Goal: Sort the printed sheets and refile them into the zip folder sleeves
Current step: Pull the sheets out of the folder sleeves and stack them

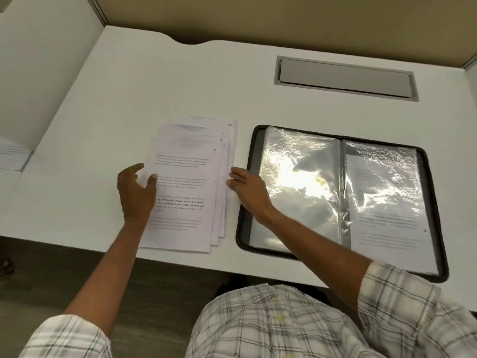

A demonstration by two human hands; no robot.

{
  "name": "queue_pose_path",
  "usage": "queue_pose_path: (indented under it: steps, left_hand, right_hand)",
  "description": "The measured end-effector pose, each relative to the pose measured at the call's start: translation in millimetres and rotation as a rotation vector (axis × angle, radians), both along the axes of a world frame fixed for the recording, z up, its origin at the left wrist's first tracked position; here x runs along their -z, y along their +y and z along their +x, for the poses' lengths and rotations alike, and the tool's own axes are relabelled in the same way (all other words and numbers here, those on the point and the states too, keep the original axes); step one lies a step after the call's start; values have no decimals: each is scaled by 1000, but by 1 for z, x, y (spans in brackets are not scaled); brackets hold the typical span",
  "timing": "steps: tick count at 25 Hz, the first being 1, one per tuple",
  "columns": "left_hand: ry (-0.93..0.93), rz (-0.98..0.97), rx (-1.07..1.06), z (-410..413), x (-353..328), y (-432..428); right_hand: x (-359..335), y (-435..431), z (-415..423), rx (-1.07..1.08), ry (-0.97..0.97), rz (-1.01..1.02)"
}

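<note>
Most sheets (185, 202): unfiled; one fanned stack lying on the surface (116, 112), just left of the folder (244, 228), print up, with handwritten numbers at the stepped top-right corners.
Order: the numbers read as mixed, not running; sorting judged unfinished.
Folder: unzipped, lying open and flat near the front edge of the surface.
Left sleeve (296, 202): covered in glare; appears empty.
Right sleeve (382, 215): one printed sheet visible inside; whether more lie behind it cannot be told.
Progress: judged early; at least one sheet filed, the bulk of the stack left to sort and slip in.
Left hand (134, 195): at the stack's left edge; thumb resting on the top sheet, index finger extended beside the edge, other fingers loosely spread; no clear pinch.
Right hand (247, 189): forearm crossing the folder's left side; fingers (236, 175) straight and close together, tips touching the stack's right edge.
Joint pose: two hands bracket the stack, judged to be squaring or fanning it.
</note>
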State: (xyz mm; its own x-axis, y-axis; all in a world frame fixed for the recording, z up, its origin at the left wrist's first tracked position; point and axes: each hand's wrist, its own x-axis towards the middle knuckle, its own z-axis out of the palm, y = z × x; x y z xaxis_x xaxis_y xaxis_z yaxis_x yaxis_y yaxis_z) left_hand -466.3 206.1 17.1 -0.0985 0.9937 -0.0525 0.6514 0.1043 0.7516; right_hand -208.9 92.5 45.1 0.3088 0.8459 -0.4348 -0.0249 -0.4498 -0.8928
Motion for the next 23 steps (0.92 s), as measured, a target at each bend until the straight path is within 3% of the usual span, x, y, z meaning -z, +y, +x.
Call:
queue_pose_path:
  steps: [2, 5, 7, 9, 11, 12, 16, 19, 21, 23]
  left_hand:
    - [49, 89, 57, 24, 2, -18]
    - [-51, 147, 290, 87, -1, -69]
    - [-115, 132, 519, 143, -5, -116]
    - [-140, 150, 722, 201, -5, -163]
    - [-101, 206, 906, 250, 4, -200]
    - [-52, 223, 973, 271, 12, -212]
    - [134, 214, 1029, 308, 41, -231]
    - [91, 249, 978, 316, 38, -234]
    - [-74, 65, 800, 326, 10, -239]
    - [-227, -254, 596, 346, -30, -237]
  right_hand:
    - [0, -31, 32, 64, -211, 57]
    - [21, -99, 98, 179, -705, 48]
    - [40, -154, 146, 273, -982, -89]
    - [53, -204, 183, 333, -1090, -326]
    - [59, -240, 204, 364, -1044, -514]
    - [60, -255, 210, 384, -1007, -490]
    - [43, -274, 205, 508, -842, -21]
    - [24, -265, 207, 613, -527, 151]
    - [10, -258, 210, 585, -234, 173]
    - [-4, -254, 214, 455, 15, 146]
